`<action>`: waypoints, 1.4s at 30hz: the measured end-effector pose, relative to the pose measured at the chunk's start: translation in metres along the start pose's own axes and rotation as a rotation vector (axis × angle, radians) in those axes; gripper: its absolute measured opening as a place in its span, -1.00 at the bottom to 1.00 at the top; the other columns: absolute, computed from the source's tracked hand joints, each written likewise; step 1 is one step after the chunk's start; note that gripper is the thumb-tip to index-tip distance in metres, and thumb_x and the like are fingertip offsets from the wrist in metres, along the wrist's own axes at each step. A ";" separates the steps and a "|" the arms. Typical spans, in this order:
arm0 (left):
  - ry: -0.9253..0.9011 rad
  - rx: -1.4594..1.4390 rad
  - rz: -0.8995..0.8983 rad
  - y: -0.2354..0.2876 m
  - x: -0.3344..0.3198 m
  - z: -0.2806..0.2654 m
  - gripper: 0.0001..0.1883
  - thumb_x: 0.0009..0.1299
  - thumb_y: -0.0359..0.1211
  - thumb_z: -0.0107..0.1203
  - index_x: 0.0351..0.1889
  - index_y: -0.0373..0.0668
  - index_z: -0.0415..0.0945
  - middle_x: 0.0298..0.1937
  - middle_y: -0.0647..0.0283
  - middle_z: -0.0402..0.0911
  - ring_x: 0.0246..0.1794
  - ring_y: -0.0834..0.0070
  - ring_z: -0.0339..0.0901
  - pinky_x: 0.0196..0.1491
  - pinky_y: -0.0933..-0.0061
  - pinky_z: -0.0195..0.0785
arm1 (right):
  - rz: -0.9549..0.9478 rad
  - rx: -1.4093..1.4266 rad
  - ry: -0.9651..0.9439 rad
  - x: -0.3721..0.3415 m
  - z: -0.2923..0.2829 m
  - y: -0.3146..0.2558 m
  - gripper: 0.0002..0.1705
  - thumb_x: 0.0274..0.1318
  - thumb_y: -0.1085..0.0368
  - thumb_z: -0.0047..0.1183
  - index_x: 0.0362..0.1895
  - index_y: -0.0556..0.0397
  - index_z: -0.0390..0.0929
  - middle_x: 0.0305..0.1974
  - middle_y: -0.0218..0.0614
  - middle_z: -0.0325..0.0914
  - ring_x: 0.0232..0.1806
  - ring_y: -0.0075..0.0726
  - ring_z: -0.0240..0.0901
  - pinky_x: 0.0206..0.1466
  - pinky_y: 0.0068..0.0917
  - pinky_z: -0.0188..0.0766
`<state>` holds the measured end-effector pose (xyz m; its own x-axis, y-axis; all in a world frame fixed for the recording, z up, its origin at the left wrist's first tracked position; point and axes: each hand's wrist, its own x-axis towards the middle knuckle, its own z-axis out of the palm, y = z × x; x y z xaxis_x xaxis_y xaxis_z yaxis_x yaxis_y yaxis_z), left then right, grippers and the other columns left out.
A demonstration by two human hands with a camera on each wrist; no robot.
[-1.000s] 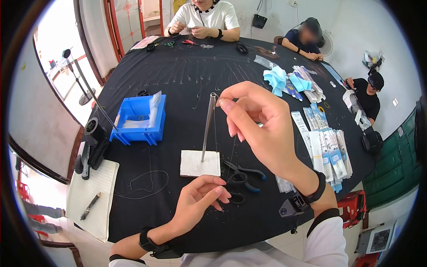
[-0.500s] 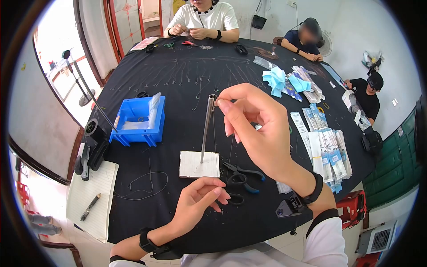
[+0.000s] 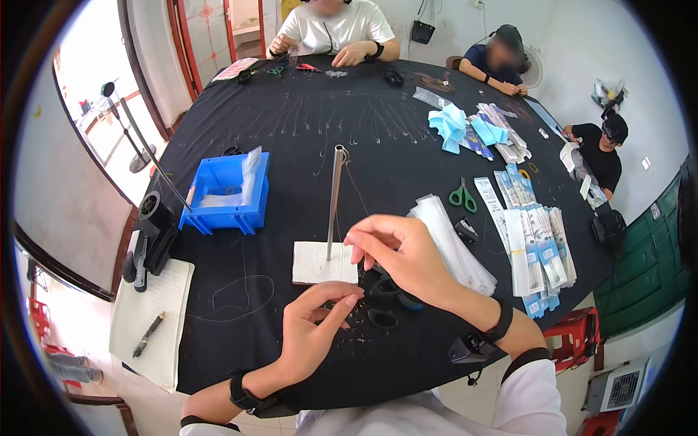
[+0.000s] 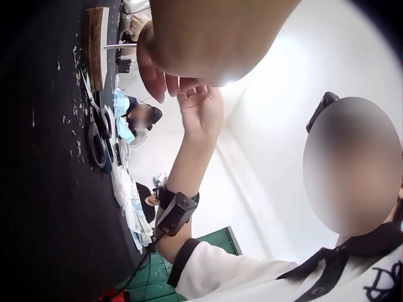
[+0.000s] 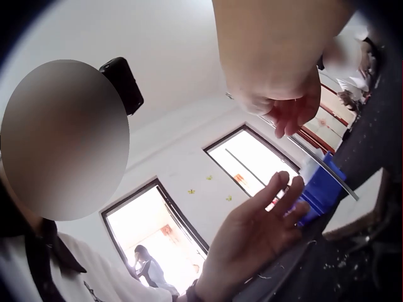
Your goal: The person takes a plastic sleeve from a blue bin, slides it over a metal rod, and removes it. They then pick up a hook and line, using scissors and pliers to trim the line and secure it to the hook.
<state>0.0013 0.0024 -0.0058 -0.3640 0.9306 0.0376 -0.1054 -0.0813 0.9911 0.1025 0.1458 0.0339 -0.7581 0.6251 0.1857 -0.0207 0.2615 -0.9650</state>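
Note:
A metal rod stands upright in a white block on the black-covered table. From a loop at its top, a thin dark line runs down to my right hand, whose thumb and forefinger pinch it beside the rod's lower part. Just below the block, my left hand brings thumb and forefinger together in a pinch; the bit of line there is too fine to make out. Black-handled scissors lie right of my left fingertips, with blue-handled pliers partly hidden under my right hand.
A blue bin, a stapler and a notebook with a pen lie left. Clear sleeves, green scissors and printed packets lie right. Rows of fine lines lie farther back, before other seated people.
My right hand has come down from the rod's top to near the block, drawing the line down. My left fingertips have closed together. The person opposite has spread their hands apart.

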 end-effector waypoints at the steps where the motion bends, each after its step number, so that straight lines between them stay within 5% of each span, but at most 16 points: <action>1: 0.008 0.070 0.052 0.002 0.000 0.000 -0.86 0.35 -0.46 0.07 -0.20 -0.27 0.59 -0.19 0.23 0.61 -0.29 0.60 0.54 -0.37 0.64 0.44 | 0.054 0.039 -0.026 -0.003 0.000 0.003 -0.77 0.21 0.31 -0.03 -0.32 0.23 0.59 -0.54 -0.37 0.55 -0.58 -0.63 0.42 -0.50 -0.67 0.34; 5: -0.068 0.285 0.146 0.007 0.002 -0.001 -0.84 0.33 -0.49 0.05 -0.16 -0.28 0.58 -0.08 0.21 0.55 -0.24 0.64 0.50 -0.38 0.67 0.46 | 0.131 0.110 -0.154 -0.009 -0.003 0.031 -0.74 0.26 0.27 -0.09 -0.29 0.19 0.57 -0.50 -0.41 0.53 -0.50 -0.65 0.42 -0.44 -0.71 0.30; 11: 0.071 0.489 0.278 0.028 0.007 0.002 -0.76 0.31 -0.56 0.02 -0.08 -0.28 0.54 -0.07 0.18 0.53 -0.28 0.62 0.49 -0.42 0.68 0.45 | 0.189 0.270 -0.194 -0.009 0.000 0.061 -0.71 0.29 0.23 -0.12 -0.31 0.18 0.55 -0.53 -0.40 0.53 -0.55 -0.63 0.43 -0.47 -0.71 0.34; 16: 0.366 0.568 0.773 0.075 0.039 -0.004 -0.70 0.22 -0.62 0.08 -0.07 -0.29 0.51 -0.13 0.16 0.56 -0.31 0.52 0.50 -0.36 0.60 0.39 | 0.184 0.295 -0.179 -0.007 0.004 0.068 -0.69 0.33 0.22 -0.18 -0.34 0.16 0.52 -0.55 -0.41 0.49 -0.55 -0.63 0.42 -0.46 -0.70 0.35; 20: 0.298 0.629 0.892 0.104 0.072 -0.006 -0.69 0.24 -0.55 0.11 -0.03 -0.27 0.48 -0.13 0.20 0.57 -0.17 0.55 0.50 -0.16 0.53 0.37 | 0.163 0.353 -0.174 -0.006 0.008 0.078 -0.67 0.35 0.22 -0.21 -0.36 0.15 0.50 -0.55 -0.43 0.47 -0.54 -0.63 0.41 -0.46 -0.69 0.35; 24: 0.101 0.476 0.699 0.114 0.082 -0.003 -0.74 0.32 -0.48 0.02 -0.03 -0.32 0.48 -0.26 0.25 0.59 -0.18 0.58 0.51 -0.05 0.55 0.33 | 0.140 0.355 -0.185 -0.006 0.007 0.078 -0.66 0.36 0.21 -0.22 -0.36 0.15 0.50 -0.55 -0.43 0.46 -0.54 -0.63 0.41 -0.46 -0.69 0.35; 30: 0.176 0.408 0.645 0.113 0.089 0.004 -0.81 0.28 -0.50 0.05 -0.14 -0.28 0.52 -0.39 0.29 0.58 -0.36 0.65 0.53 -0.19 0.60 0.38 | 0.113 0.456 -0.150 -0.008 0.006 0.087 -0.68 0.35 0.23 -0.19 -0.38 0.15 0.49 -0.56 -0.41 0.44 -0.57 -0.62 0.36 -0.47 -0.68 0.33; 36: 0.228 0.450 0.682 0.108 0.095 0.006 -0.81 0.28 -0.51 -0.02 -0.18 -0.30 0.53 -0.40 0.28 0.58 -0.37 0.64 0.53 -0.20 0.61 0.38 | 0.159 0.621 -0.126 -0.012 0.004 0.084 -0.70 0.32 0.26 -0.14 -0.42 0.18 0.48 -0.61 -0.41 0.38 -0.61 -0.60 0.31 -0.57 -0.67 0.26; 42: 0.042 0.349 0.540 0.115 0.088 -0.007 -0.78 0.39 -0.42 -0.04 -0.10 -0.33 0.52 -0.27 0.21 0.60 -0.28 0.61 0.48 -0.14 0.59 0.33 | 0.194 0.551 -0.127 -0.012 0.008 0.081 -0.69 0.33 0.27 -0.16 -0.45 0.18 0.47 -0.62 -0.41 0.38 -0.63 -0.62 0.30 -0.59 -0.67 0.24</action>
<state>-0.0491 0.0730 0.1102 -0.3185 0.7755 0.5451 0.4079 -0.4069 0.8174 0.1045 0.1534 -0.0482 -0.8531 0.5218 0.0055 -0.1831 -0.2896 -0.9395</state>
